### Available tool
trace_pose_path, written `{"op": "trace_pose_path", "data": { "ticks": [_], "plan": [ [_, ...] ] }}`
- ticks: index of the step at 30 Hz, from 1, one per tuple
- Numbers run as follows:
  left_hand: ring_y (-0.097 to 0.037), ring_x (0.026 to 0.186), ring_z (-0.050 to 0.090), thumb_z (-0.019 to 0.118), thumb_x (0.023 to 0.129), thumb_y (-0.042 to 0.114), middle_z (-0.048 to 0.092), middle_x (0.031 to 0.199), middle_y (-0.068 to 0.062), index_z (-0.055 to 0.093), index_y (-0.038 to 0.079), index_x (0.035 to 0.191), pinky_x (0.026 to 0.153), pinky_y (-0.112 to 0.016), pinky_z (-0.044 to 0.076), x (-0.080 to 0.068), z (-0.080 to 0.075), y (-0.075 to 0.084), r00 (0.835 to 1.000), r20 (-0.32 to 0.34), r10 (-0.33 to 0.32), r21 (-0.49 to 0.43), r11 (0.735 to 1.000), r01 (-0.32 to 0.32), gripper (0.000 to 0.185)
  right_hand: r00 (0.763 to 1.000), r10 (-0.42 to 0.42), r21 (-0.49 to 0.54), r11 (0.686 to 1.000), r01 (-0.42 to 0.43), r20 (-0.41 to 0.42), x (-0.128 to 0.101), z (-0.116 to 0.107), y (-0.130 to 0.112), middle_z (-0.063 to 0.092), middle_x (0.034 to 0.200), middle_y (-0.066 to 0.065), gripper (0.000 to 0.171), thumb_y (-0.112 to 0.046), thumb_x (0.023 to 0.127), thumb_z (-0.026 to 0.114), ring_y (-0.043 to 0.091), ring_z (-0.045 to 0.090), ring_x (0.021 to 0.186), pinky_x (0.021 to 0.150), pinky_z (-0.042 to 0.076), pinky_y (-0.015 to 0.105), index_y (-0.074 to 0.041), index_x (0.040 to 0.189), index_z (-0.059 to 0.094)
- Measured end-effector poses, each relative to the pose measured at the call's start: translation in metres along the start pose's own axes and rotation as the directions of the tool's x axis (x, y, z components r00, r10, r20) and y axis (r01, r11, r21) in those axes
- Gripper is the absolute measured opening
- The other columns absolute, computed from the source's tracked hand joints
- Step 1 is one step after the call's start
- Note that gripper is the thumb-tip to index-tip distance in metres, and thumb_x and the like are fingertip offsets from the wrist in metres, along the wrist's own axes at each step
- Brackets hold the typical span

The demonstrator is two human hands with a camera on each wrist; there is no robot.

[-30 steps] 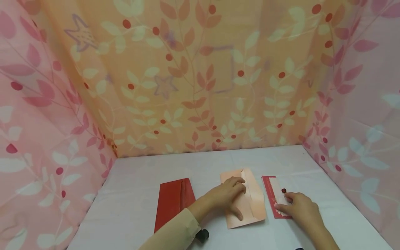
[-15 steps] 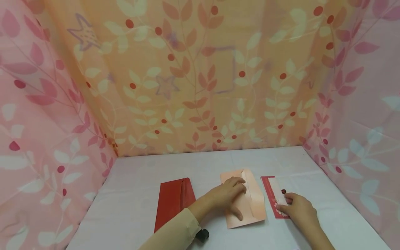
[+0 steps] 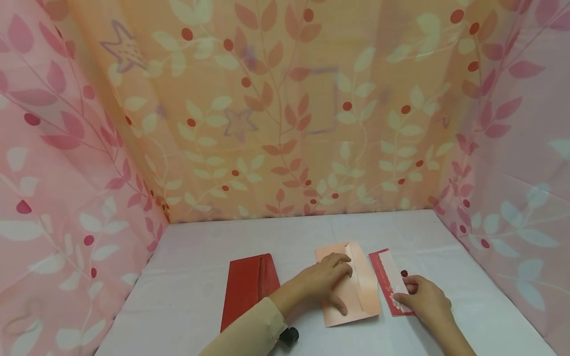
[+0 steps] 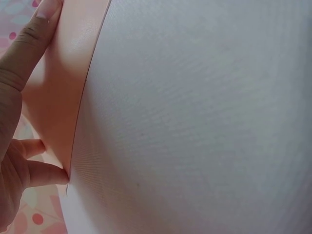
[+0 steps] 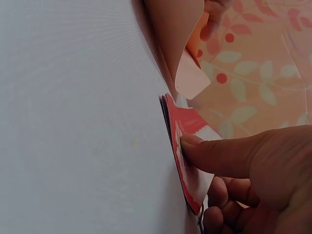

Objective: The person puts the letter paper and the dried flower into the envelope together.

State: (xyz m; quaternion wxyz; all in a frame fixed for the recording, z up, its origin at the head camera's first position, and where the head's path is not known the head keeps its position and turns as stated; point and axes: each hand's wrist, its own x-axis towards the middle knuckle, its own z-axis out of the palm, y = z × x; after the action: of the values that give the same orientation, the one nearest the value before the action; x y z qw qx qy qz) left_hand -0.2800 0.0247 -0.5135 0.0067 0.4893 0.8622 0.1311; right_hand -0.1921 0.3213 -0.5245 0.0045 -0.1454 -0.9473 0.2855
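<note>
A peach envelope [image 3: 348, 291] lies on the white table with its flap opened to the right. My left hand [image 3: 322, 279] rests on it, fingers spread; in the left wrist view the thumb [image 4: 29, 46] lies along the envelope and two fingertips touch it near one end. To its right, my right hand [image 3: 425, 299] pinches a red-and-white card [image 3: 386, 277] with a floral print between thumb and fingers. The right wrist view shows the card [image 5: 187, 122] in several layers, its edge against the table. A small dark red round piece [image 3: 403, 273] shows at the card's right edge.
A red envelope [image 3: 242, 287] lies left of the peach one, partly behind the left forearm. A black object [image 3: 290, 336] sits by the left sleeve. Floral curtains [image 3: 285, 123] enclose the table [image 3: 200, 247] at the back and both sides.
The right hand has turned the card slightly, its top end shifting left toward the peach envelope. The left hand keeps its place on the peach envelope.
</note>
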Motion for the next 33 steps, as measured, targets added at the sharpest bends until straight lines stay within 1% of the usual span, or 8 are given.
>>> {"op": "trace_pose_path", "data": {
  "ticks": [6, 10, 15, 21, 25, 28, 30, 33],
  "plan": [
    [-0.011, 0.146, 0.030, 0.083, 0.063, 0.073, 0.031, 0.158, 0.007, 0.046, 0.031, 0.127, 0.107, -0.028, 0.045, 0.001, 0.001, -0.001, 1.000, 0.007, -0.004, -0.009, 1.000, 0.004, 0.085, 1.000, -0.010, 0.001, 1.000, 0.010, 0.005, -0.003, -0.003, -0.001, 0.068, 0.093, 0.006, 0.075, -0.052, 0.073, 0.088, 0.028, 0.063, 0.089, 0.072, 0.040, 0.048, 0.002, 0.119, 0.064],
    [-0.011, 0.146, 0.030, 0.083, 0.063, 0.073, 0.030, 0.159, 0.008, 0.046, 0.032, 0.127, 0.108, -0.028, 0.044, 0.002, 0.003, -0.001, 1.000, 0.014, -0.006, -0.022, 1.000, 0.006, 0.084, 1.000, -0.026, 0.011, 1.000, 0.026, 0.012, -0.007, -0.008, 0.000, 0.065, 0.088, 0.004, 0.075, -0.057, 0.072, 0.087, 0.023, 0.060, 0.083, 0.067, 0.043, 0.039, 0.000, 0.117, 0.066],
    [-0.012, 0.146, 0.031, 0.084, 0.063, 0.072, 0.030, 0.158, 0.007, 0.046, 0.031, 0.127, 0.110, -0.028, 0.042, 0.002, 0.002, 0.001, 1.000, 0.016, -0.006, -0.025, 1.000, 0.006, 0.084, 0.998, -0.069, 0.029, 0.997, 0.069, -0.001, -0.007, -0.009, 0.004, 0.067, 0.085, 0.000, 0.073, -0.059, 0.074, 0.086, 0.019, 0.061, 0.083, 0.068, 0.047, 0.036, 0.000, 0.114, 0.068],
    [-0.011, 0.146, 0.031, 0.084, 0.063, 0.072, 0.031, 0.158, 0.008, 0.047, 0.032, 0.126, 0.111, -0.026, 0.041, 0.002, 0.001, 0.002, 1.000, 0.020, -0.013, -0.020, 1.000, 0.013, 0.084, 0.995, -0.062, 0.059, 0.997, 0.058, 0.073, -0.003, -0.010, 0.009, 0.066, 0.083, 0.000, 0.078, -0.064, 0.078, 0.079, 0.021, 0.057, 0.086, 0.072, 0.048, 0.037, 0.002, 0.119, 0.069],
    [-0.010, 0.145, 0.031, 0.083, 0.062, 0.073, 0.030, 0.158, 0.009, 0.047, 0.032, 0.126, 0.109, -0.025, 0.042, 0.002, 0.003, 0.000, 1.000, 0.024, -0.019, -0.020, 1.000, 0.020, 0.084, 0.991, -0.060, 0.085, 0.995, 0.050, 0.119, -0.001, -0.013, 0.011, 0.072, 0.098, 0.012, 0.072, -0.061, 0.083, 0.076, 0.025, 0.060, 0.094, 0.082, 0.053, 0.049, 0.001, 0.119, 0.071],
    [-0.010, 0.145, 0.030, 0.083, 0.062, 0.074, 0.030, 0.158, 0.009, 0.046, 0.033, 0.126, 0.109, -0.025, 0.042, 0.002, 0.004, -0.001, 1.000, 0.024, -0.020, -0.016, 1.000, 0.020, 0.085, 0.988, -0.071, 0.111, 0.992, 0.056, 0.137, 0.000, -0.015, 0.013, 0.071, 0.116, 0.021, 0.065, -0.057, 0.087, 0.075, 0.031, 0.061, 0.104, 0.089, 0.051, 0.058, 0.000, 0.117, 0.072],
    [-0.010, 0.145, 0.030, 0.083, 0.062, 0.074, 0.030, 0.159, 0.009, 0.046, 0.033, 0.126, 0.108, -0.025, 0.043, 0.002, 0.004, -0.002, 1.000, 0.023, -0.021, -0.014, 1.000, 0.021, 0.085, 0.987, -0.072, 0.128, 0.990, 0.053, 0.147, 0.001, -0.017, 0.013, 0.069, 0.120, 0.023, 0.064, -0.055, 0.088, 0.074, 0.032, 0.061, 0.107, 0.091, 0.050, 0.059, 0.001, 0.118, 0.071],
    [-0.010, 0.146, 0.030, 0.083, 0.062, 0.074, 0.030, 0.159, 0.008, 0.046, 0.032, 0.126, 0.107, -0.026, 0.044, 0.002, 0.003, -0.002, 1.000, 0.022, -0.020, -0.010, 1.000, 0.020, 0.085, 0.987, -0.071, 0.145, 0.988, 0.050, 0.145, 0.002, -0.019, 0.015, 0.070, 0.115, 0.020, 0.066, -0.056, 0.088, 0.074, 0.029, 0.060, 0.103, 0.088, 0.051, 0.054, 0.002, 0.121, 0.069]
  ]
}}
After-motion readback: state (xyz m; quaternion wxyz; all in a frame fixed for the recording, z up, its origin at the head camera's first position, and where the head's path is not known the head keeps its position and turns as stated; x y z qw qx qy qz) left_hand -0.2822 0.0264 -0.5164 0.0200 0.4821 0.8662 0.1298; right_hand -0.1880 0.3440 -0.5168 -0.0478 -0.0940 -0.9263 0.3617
